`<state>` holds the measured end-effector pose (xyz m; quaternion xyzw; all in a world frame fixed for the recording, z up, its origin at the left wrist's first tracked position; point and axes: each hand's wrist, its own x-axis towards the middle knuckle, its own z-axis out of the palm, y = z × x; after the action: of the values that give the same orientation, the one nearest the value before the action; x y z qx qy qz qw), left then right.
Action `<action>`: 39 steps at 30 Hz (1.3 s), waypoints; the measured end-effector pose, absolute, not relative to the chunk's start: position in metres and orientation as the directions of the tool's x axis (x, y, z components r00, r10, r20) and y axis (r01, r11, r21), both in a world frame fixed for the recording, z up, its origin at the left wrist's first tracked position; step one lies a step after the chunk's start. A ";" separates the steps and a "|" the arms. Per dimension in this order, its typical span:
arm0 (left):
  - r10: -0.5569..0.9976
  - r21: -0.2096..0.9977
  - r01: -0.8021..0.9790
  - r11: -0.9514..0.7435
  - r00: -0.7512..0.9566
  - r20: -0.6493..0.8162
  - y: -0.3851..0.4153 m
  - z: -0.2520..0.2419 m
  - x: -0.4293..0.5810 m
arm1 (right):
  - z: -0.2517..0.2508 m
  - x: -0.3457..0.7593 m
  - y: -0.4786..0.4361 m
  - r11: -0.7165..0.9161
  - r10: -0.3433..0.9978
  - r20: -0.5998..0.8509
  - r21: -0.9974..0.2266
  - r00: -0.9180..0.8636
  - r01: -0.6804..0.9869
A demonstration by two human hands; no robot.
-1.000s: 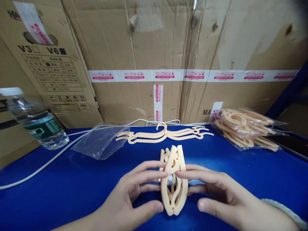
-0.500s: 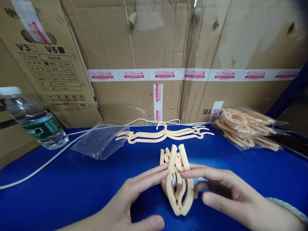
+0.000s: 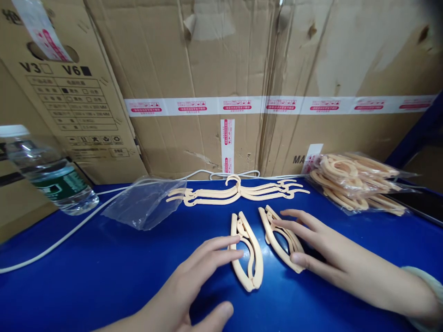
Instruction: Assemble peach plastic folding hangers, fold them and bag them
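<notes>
Hangers first, head view: two folded ones lie flat on the blue bench, side by side with a strip of bare bench between them, not touching. The left folded hanger runs near to far, its pointed end towards the person and leaning a little right. The right folded hanger slants more, far end to the left, near end out to the right.

Left hand comes in from the near left, fingers stretched long and flat, thumb loose below, gripping nothing. Its fingertips just touch the left edge of the left folded hanger, so that hanger lies to the right of the fingers, its length crossing them. Right hand reaches in from the near right, open and spread, fingers resting on top of the right folded hanger and thumb by its near end; it presses but does not close round it. Each hand is nearest its own hanger.

Farther back, just beyond the pair, a few opened hangers lie spread left to right. A bag of hangers sits far right, an empty plastic bag far left, then a water bottle on its side and a white cable. Cardboard boxes wall off the back.
</notes>
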<state>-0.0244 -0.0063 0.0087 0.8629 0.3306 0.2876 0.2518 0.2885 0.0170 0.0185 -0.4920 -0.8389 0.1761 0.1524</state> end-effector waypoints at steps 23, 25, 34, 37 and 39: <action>0.610 0.056 0.610 -0.790 0.773 0.173 -0.006 -0.002 -0.025 | 0.027 0.270 0.001 0.705 0.690 0.099 -0.319 -0.717 0.634; 0.617 0.074 0.614 -0.786 0.768 0.172 -0.005 0.000 -0.026 | 0.027 0.268 0.001 0.717 0.681 0.114 -0.309 -0.724 0.625; 0.669 0.250 0.624 -0.740 0.719 0.188 -0.005 0.005 -0.027 | 0.022 0.267 0.001 0.709 0.688 0.101 -0.303 -0.719 0.636; 0.670 0.284 0.614 -0.737 0.720 0.181 -0.002 0.010 -0.029 | 0.022 0.269 0.004 0.719 0.681 0.125 -0.300 -0.721 0.627; 0.680 0.306 0.614 -0.727 0.705 0.202 -0.001 0.011 -0.031 | 0.022 0.272 0.007 0.718 0.686 0.150 -0.296 -0.712 0.630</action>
<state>-0.0313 -0.0005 0.0115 0.9168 0.3531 0.1518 0.1087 0.2725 0.0075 0.0220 -0.3581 -0.9184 0.1123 0.1254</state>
